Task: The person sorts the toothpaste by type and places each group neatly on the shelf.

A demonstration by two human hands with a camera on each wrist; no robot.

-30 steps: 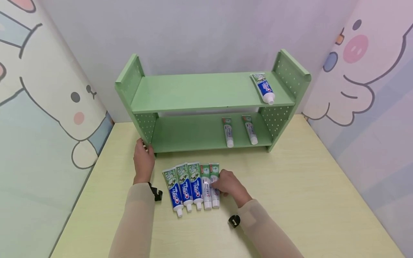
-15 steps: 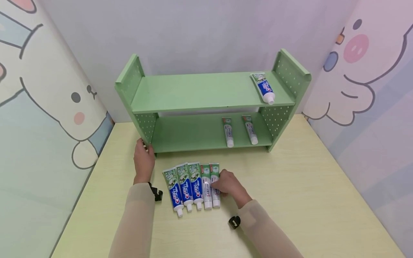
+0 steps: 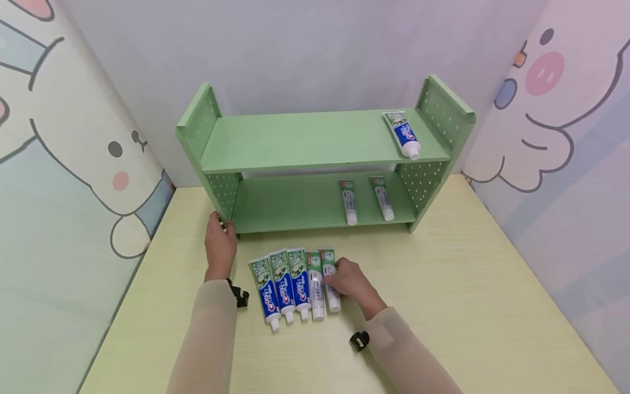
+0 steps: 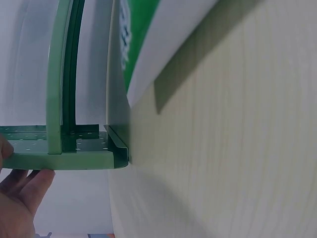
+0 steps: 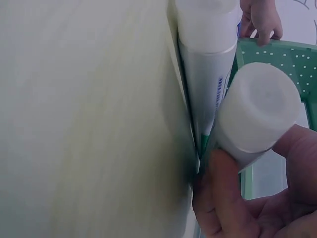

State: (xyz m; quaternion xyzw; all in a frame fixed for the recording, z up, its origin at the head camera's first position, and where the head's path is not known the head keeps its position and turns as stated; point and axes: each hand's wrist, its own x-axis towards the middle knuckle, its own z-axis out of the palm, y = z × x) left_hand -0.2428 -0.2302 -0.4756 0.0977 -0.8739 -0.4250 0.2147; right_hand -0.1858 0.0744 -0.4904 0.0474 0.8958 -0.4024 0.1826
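Note:
My right hand (image 3: 353, 282) pinches the rightmost white-and-green toothpaste tube (image 3: 328, 261) between thumb and fingers. In the right wrist view, that tube's white cap (image 5: 257, 109) is raised off the table, tilted away from the neighbouring white-and-green tube (image 3: 315, 287). Left of these, three blue-and-green toothpaste tubes (image 3: 281, 282) lie side by side, caps toward me. My left hand (image 3: 220, 249) grips the lower left side panel of the green two-tier shelf (image 3: 275, 139), fingers on its outer face; in the left wrist view the panel (image 4: 84, 161) passes between its digits.
On the upper tier, one blue-and-green tube (image 3: 404, 137) lies at the right end. Two white-and-green tubes, a left one (image 3: 349, 202) and a right one (image 3: 382, 200), lie on the right part of the lower tier. Printed wall panels flank the pale wooden table (image 3: 472, 284).
The rightmost tube has swung its cap end slightly right and up, apart from its neighbour, in my right hand's pinch. My left hand stays at the shelf panel.

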